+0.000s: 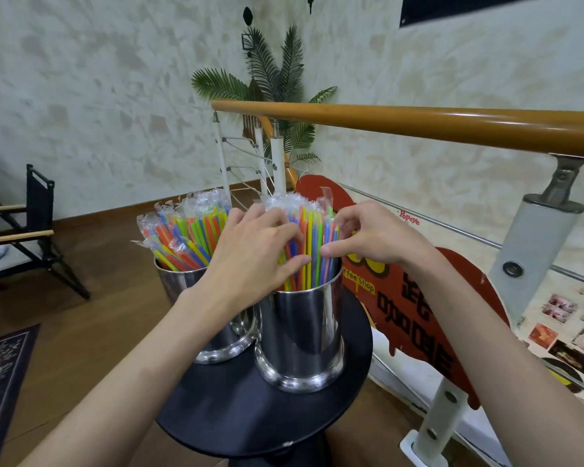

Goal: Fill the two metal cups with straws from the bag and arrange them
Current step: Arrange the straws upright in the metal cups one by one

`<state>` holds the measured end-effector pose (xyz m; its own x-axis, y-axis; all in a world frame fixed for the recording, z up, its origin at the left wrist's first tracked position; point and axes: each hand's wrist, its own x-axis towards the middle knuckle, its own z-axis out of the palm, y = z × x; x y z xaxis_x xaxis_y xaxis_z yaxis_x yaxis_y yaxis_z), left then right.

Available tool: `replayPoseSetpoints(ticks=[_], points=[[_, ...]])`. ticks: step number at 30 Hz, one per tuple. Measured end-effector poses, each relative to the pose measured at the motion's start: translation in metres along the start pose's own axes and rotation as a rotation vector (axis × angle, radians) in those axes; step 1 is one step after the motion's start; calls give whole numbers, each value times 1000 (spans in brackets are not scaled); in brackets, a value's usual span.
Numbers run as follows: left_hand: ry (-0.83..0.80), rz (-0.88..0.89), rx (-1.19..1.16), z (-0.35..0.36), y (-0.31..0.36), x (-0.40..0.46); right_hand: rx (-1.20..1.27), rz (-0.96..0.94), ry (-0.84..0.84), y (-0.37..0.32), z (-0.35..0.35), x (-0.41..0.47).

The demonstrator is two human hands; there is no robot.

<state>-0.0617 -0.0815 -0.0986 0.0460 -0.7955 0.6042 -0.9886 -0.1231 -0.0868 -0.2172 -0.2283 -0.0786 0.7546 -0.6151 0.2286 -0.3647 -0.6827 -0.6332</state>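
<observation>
Both cups stand touching on the round black table (236, 412) at centre frame, each already packed with wrapped straws. The left hand (250, 261) and right hand (368, 237) work the straws (312, 244) in the near cup (300, 332), fingers curled in among them from either side, gathering the bunch. The far cup (182, 284), left of it, fans looser. No bag shows. To do this well, I judge: squeeze gently, tap ends level, keep the wrappers unbent and the cup steady.
</observation>
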Motion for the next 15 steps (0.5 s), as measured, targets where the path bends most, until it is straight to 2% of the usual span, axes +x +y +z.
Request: replayPoseSetpoints(ticks=[4, 7, 11, 15], points=[[72, 7, 37, 5, 0, 0, 126, -65, -51, -4, -3, -1], [119, -17, -39, 6, 4, 1, 240, -121, -97, -10, 0, -5], [111, -66, -128, 9, 5, 2, 373, -178, -132, -12, 6, -4], [76, -101, -190, 9, 4, 2, 402, -195, -147, -10, 8, -3]])
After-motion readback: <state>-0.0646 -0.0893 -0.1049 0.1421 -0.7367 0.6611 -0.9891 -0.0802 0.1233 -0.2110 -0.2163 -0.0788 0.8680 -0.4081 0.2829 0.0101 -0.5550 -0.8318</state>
